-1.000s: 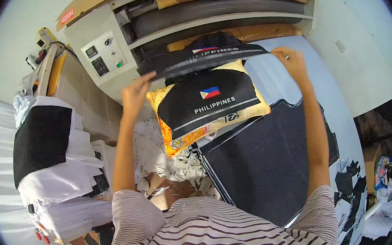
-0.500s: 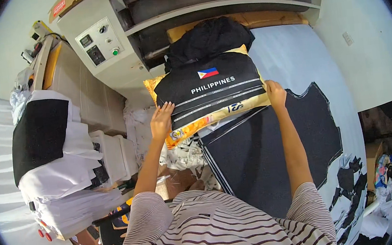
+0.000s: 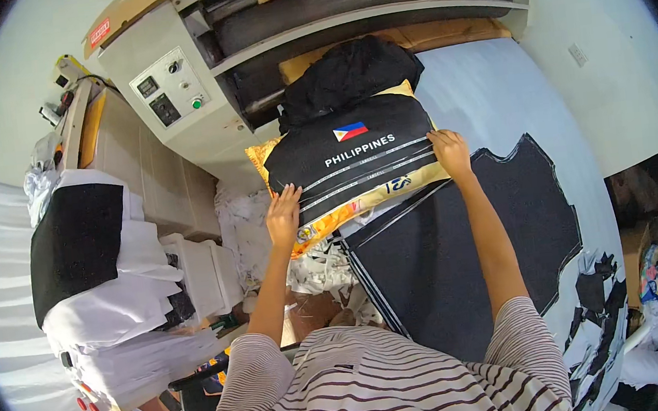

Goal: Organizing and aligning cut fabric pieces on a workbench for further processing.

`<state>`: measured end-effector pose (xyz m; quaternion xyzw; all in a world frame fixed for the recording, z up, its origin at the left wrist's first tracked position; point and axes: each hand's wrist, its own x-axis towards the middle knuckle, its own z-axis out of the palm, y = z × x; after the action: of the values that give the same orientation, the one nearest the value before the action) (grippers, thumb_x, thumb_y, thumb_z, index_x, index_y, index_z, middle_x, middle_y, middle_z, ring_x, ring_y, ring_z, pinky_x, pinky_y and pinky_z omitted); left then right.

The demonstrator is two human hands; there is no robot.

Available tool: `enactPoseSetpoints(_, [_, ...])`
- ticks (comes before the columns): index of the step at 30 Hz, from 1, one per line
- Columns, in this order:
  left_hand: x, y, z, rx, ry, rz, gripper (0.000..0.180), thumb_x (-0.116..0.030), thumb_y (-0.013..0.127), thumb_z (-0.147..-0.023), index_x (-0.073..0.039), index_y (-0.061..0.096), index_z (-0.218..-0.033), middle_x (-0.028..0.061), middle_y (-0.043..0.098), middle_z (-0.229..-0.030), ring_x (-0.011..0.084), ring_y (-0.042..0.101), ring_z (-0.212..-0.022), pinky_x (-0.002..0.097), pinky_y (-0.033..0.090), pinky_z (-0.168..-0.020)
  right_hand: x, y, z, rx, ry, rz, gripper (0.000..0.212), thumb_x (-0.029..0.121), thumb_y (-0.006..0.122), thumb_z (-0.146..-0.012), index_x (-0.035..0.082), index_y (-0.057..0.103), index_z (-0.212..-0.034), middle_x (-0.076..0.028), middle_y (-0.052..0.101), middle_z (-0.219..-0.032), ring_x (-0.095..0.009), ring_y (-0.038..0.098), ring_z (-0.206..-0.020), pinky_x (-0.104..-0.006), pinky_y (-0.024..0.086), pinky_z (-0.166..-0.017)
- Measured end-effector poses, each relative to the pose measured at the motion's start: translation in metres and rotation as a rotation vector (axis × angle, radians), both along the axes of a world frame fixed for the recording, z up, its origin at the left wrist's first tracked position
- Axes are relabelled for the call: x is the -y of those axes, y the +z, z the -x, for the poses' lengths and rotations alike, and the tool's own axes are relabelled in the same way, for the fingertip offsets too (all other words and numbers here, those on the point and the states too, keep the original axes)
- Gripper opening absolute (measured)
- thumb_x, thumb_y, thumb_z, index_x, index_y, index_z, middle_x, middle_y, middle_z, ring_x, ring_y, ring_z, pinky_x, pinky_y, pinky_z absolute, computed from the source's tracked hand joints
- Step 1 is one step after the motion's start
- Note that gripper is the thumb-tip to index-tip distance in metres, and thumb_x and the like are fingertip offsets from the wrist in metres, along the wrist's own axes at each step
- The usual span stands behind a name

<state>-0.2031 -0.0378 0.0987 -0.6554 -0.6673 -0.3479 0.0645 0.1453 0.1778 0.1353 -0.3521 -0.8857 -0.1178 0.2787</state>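
A black fabric panel [image 3: 312, 159] lies over a plump yellow-and-orange printed bag [image 3: 380, 198], whose edges show around it. The panel bears a small flag, white lettering and pale stripes across its lower part. My left hand [image 3: 283, 214] closes at the panel's lower left edge, fingers on top. At the right edge my right hand [image 3: 450, 151] grips the cloth with curled fingers. Both thumbs are mostly hidden. Behind the bag is a bunched black cloth [image 3: 352, 79]. Large black cut fabric pieces [image 3: 470, 247] are spread to the right, on a pale blue surface [image 3: 501, 83].
A machine with dark rollers [image 3: 364, 1] and a control panel [image 3: 168, 86] stands at the back. White cloth with a black piece [image 3: 81, 248] is piled at left. Fabric scraps [image 3: 593, 314] lie at lower right; white scraps [image 3: 323, 266] litter below the bag.
My right hand has shifted slightly inward and up along the panel's right edge. My left hand has slid a little lower at the left edge. The whole view has shifted slightly.
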Motion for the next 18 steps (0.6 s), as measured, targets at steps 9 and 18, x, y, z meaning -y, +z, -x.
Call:
enactPoseSetpoints(9, [0.029, 0.013, -0.005, -0.052, 0.011, 0.051, 0.034, -0.004, 0.054, -0.071, -0.011, 0.058, -0.104, 0.0092, 0.053, -0.112, 0.0214, 0.049, -0.107, 0.0365, 0.034, -0.092, 0.011, -0.008, -0.018, -0.047, -0.075, 0.030, 0.020, 0.007, 0.054, -0.068, 0.007, 0.061, -0.086, -0.004, 0.060, -0.080, -0.017, 0.055, -0.082, -0.0314, 0.042, -0.071])
enactPoseSetpoints(18, [0.046, -0.002, -0.078, 0.062, -0.023, 0.011, 0.053, 0.000, 0.043, -0.069, 0.004, 0.035, -0.121, 0.0219, 0.037, -0.124, 0.0368, 0.034, -0.116, 0.0417, 0.026, -0.097, 0.111, -0.041, -0.059, -0.390, -0.601, 0.096, 0.028, -0.002, 0.043, -0.062, 0.000, 0.056, -0.087, -0.019, 0.054, -0.094, -0.034, 0.049, -0.087, -0.0404, 0.040, -0.076])
